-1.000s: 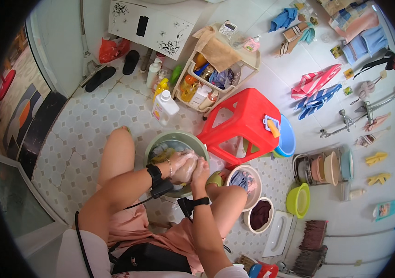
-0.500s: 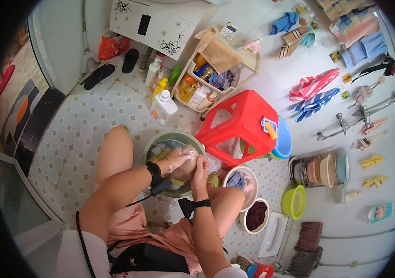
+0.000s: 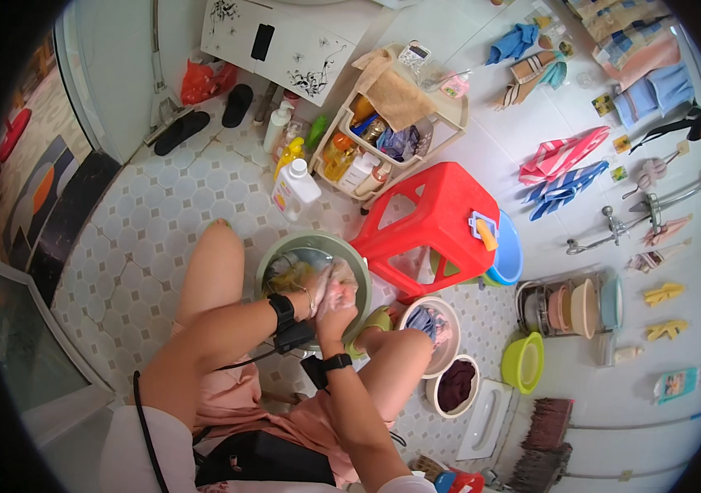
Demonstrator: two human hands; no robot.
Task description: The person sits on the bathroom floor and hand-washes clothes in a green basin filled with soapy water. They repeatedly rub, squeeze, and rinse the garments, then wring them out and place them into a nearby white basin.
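Note:
A wet, pale beige cloth with suds (image 3: 341,274) is bunched up inside a green basin (image 3: 263,261) on the floor between my knees. My left hand (image 3: 321,294) grips it from the left, a bracelet at the wrist. Pressed close against it, my right hand (image 3: 336,314) closes on the same cloth from the near right side. The fingers are partly hidden by suds and cloth. Yellowish and grey laundry (image 3: 293,274) lies in the water on the basin's left side.
A red plastic stool (image 3: 441,218) stands right of the basin. A white detergent bottle (image 3: 295,189) is just beyond it. Tubs of clothes (image 3: 454,330) sit by my right knee. A storage rack (image 3: 404,177) stands behind, and a blue basin (image 3: 507,246) lies past the stool.
Both hands have come together lower in the basin. The cloth, earlier spread over my left hand, is now bunched between them. My right hand has moved left and nearer to me.

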